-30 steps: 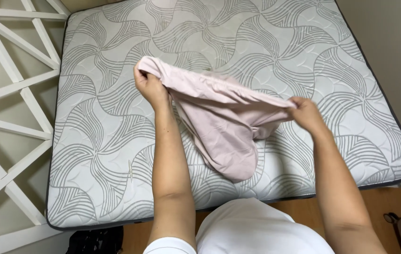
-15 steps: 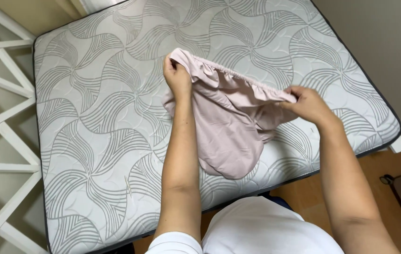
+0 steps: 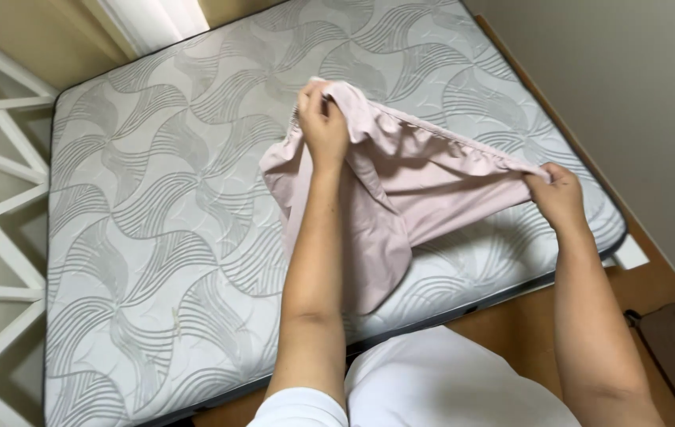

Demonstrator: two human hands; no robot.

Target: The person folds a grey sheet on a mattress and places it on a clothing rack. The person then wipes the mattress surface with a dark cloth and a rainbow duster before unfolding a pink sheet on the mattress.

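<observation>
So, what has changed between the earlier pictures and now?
Both hands carried the pink fitted sheet farther over the mattress, its elastic edge pulled straighter between them. Nothing was let go: the left hand and the right hand still grip that edge, and the rest hangs onto the mattress.

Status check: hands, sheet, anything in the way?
Left hand and right hand grip pink sheet by gathered edge. Stretched above mattress. Nothing in the way.

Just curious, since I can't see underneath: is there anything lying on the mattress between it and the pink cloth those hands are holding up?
Nothing visible. The left hand and right hand each have a grip on the gathered edge of the pink cloth, which hangs over the patterned mattress. The mattress surface around it shows only its own quilting; the part under the cloth is hidden.
</observation>
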